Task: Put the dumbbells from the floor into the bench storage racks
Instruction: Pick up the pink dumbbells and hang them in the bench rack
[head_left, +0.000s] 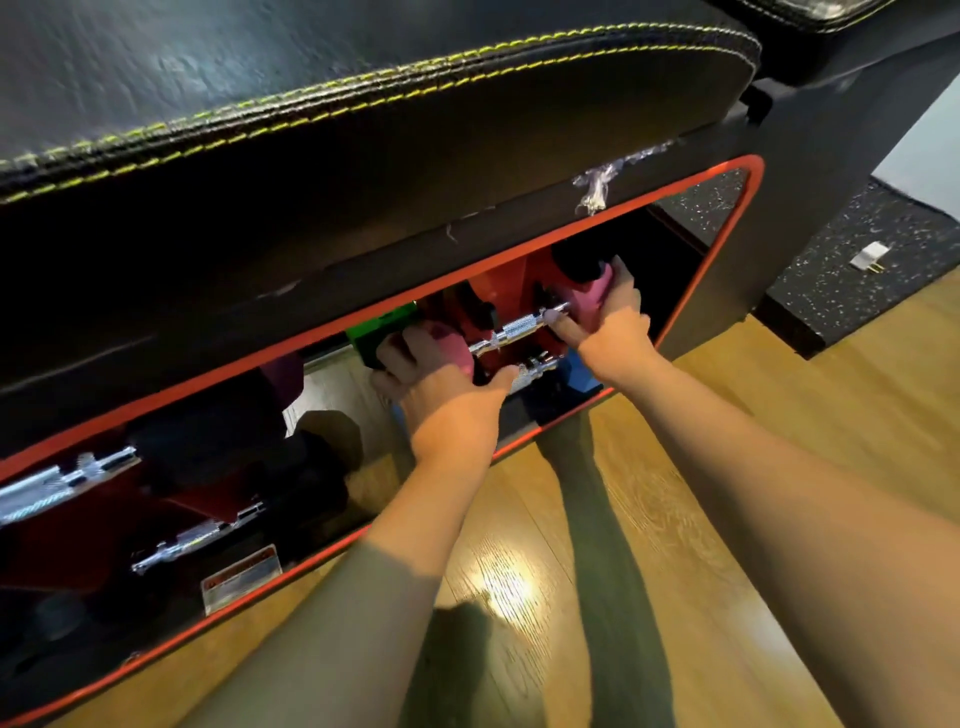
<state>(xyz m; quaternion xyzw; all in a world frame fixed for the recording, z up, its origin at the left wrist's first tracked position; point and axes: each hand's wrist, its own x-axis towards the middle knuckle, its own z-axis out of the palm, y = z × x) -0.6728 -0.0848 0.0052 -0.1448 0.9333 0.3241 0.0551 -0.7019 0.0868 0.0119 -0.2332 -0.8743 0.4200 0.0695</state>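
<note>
A pink dumbbell (522, 330) with a chrome knurled handle lies across the red rack (511, 291) inside the bench's side opening. My left hand (441, 384) grips its left pink head and my right hand (613, 327) grips its right pink head. A green dumbbell head (382, 330) sits just left of my left hand, partly hidden. Under the pink one lies another chrome handle (535, 366) with a blue head (579, 374). Two chrome-handled black dumbbells (67, 480) (197, 540) rest in the rack at the lower left.
The black padded bench top (363, 104) with yellow stitching overhangs the opening, which has an orange-red rim (727, 228). Wooden floor (727, 597) lies below my arms. A dark speckled mat (857, 270) with a small white plug (870, 257) is at the right.
</note>
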